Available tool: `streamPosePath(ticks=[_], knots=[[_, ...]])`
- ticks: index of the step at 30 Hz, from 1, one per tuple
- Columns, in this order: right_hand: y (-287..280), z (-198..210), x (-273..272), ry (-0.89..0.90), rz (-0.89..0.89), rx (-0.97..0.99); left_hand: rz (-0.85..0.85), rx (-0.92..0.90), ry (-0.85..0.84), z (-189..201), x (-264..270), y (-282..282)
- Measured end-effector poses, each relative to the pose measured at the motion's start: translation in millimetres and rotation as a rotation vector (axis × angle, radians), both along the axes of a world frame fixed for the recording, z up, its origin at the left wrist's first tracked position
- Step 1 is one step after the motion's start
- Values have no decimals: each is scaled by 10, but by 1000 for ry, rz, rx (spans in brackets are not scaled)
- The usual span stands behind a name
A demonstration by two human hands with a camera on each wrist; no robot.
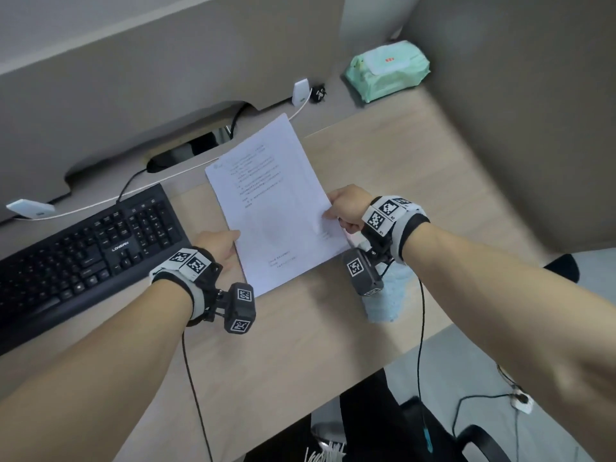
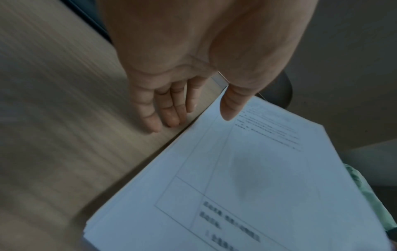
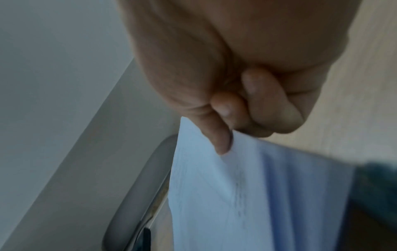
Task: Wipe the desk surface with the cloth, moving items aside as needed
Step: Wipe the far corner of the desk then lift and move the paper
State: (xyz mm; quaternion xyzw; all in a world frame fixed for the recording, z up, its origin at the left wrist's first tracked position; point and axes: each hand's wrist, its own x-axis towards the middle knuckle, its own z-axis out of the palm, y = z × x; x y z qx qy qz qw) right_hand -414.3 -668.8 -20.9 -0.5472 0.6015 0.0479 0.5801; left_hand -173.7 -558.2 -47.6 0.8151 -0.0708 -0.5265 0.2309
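Pale-blue cloth point(image 1: 386, 291) under right wrist | right hand point(image 1: 346, 208) pinches papers point(image 1: 273, 201) | left hand point(image 1: 218, 243) flat, touching.

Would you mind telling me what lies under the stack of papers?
Under the papers shows bare desk, and a light blue cloth by the right hand. Whatever lies beneath the middle is covered.

We see our left hand point(image 2: 171, 81) flat, fingers point(image 2: 169, 117) straight, thumb apart; our right hand point(image 3: 247, 95) curled, thumb pinching; both forearms reach forward
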Motion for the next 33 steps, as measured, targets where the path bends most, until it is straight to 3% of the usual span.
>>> streamPosePath(ticks=[3, 6, 8, 13, 16, 21, 24, 29, 33], knots=[[-203, 162, -398, -55, -64, 27, 60, -163, 152, 79, -201, -203], [-425, 249, -907, 19, -90, 9, 35, -252, 221, 225, -583, -490], [-575, 287, -1270, 123, -85, -20, -23, -270, 226, 270, -887, -686], [-903, 295, -2066, 549, 42, -224, -411, -170, 76, 271, -1825, -1247], [-1052, 246, -2390, 667, 28, -283, -415, -167, 117, 229, -2367, -1516], [-1172, 117, -2662, 709, 77, -349, -279, -152, 225, 119, -2828, -1825], [-1213, 74, -2756, 703, 89, -382, -278, -141, 227, 7, -2941, -1944], [-1230, 44, -2698, 655, 160, -493, -380, -142, 159, -169, -2925, -2003], [-1159, -2, -2468, 588, 206, -510, -363, -92, 104, -157, -2739, -1978]])
